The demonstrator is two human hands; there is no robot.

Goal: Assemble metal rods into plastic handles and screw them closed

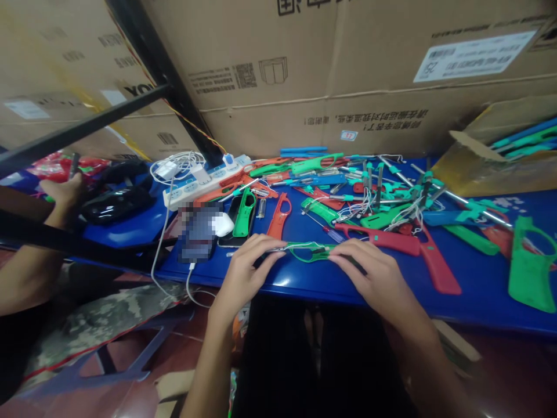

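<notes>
Between my hands, at the front of the blue table (282, 277), is a green lighter shell half (304, 255) with a white wire running along it. My left hand (255, 261) pinches its left end, where a small metallic part shows at the fingertips. On its other end, my right hand (365, 264) has thumb and fingers closed. Just beyond lie an orange lighter shell half (279, 215) and a green shell half (245, 213) resting on a dark phone. A purple-handled screwdriver (333, 233) lies behind my right fingers, near a red lighter shell (395, 239).
A heap of lighter parts (374, 191) with wires and metal tubes covers the back. A power strip (204, 184) and a charging phone (198, 232) sit left. An open carton (470, 157) stands at right. Another person's hand (65, 191) is at far left, beyond a black frame.
</notes>
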